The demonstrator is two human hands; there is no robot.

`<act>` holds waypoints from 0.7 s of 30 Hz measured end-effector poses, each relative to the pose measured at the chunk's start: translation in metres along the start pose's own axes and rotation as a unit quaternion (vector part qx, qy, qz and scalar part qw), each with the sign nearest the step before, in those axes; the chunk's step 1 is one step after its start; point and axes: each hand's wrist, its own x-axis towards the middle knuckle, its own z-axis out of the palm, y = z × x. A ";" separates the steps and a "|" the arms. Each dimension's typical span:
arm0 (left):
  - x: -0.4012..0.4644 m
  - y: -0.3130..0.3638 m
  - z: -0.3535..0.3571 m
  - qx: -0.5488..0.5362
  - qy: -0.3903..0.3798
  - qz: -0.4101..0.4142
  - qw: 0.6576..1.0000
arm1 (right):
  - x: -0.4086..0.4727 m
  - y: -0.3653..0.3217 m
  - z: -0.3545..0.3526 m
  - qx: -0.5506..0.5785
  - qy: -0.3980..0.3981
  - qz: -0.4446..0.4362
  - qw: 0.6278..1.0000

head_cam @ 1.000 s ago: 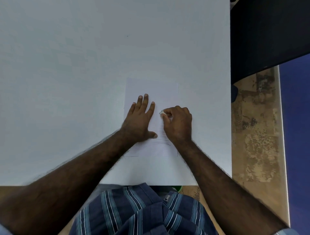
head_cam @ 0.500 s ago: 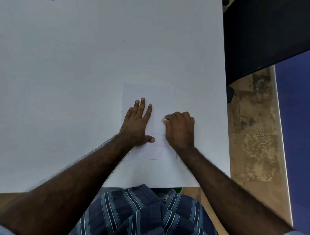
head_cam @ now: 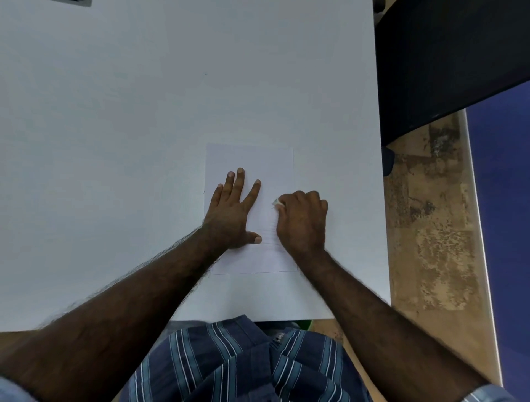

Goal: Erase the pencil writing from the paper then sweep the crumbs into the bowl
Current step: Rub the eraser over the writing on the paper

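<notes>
A white sheet of paper [head_cam: 249, 160] lies on the white table [head_cam: 114, 143], near its front right part. Faint pencil lines [head_cam: 268, 229] show on the sheet between my hands. My left hand [head_cam: 232, 209] lies flat on the paper with fingers spread, pressing it down. My right hand [head_cam: 301, 221] is curled round a small white eraser [head_cam: 277, 202], whose tip pokes out at the fingertips and touches the paper. No bowl is in view.
The table's right edge [head_cam: 383, 201] runs beside a worn brown floor [head_cam: 430, 229]. A dark surface [head_cam: 444, 57] fills the upper right. A grey object [head_cam: 74, 2] peeks in at the top left edge. Something green [head_cam: 305, 324] shows below the table's front edge.
My right hand with the eraser has shifted back and forth over the pencil lines. The left hand has stayed flat on the paper. The camera view has drifted slightly.
</notes>
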 end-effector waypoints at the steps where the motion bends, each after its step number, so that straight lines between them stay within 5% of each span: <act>1: 0.000 0.000 0.000 0.000 0.000 0.000 1.000 | -0.006 -0.005 0.000 0.010 -0.007 -0.008 1.000; 6: 0.001 0.001 0.000 0.007 -0.002 -0.004 1.000 | -0.036 -0.019 0.000 0.010 -0.060 -0.080 0.995; 12: -0.001 0.003 -0.004 0.000 -0.005 -0.005 1.000 | 0.014 0.009 -0.002 0.072 -0.038 0.074 0.994; 21: -0.006 0.021 -0.003 -0.004 -0.011 0.000 1.000 | -0.010 0.032 -0.013 0.211 -0.064 0.096 0.971</act>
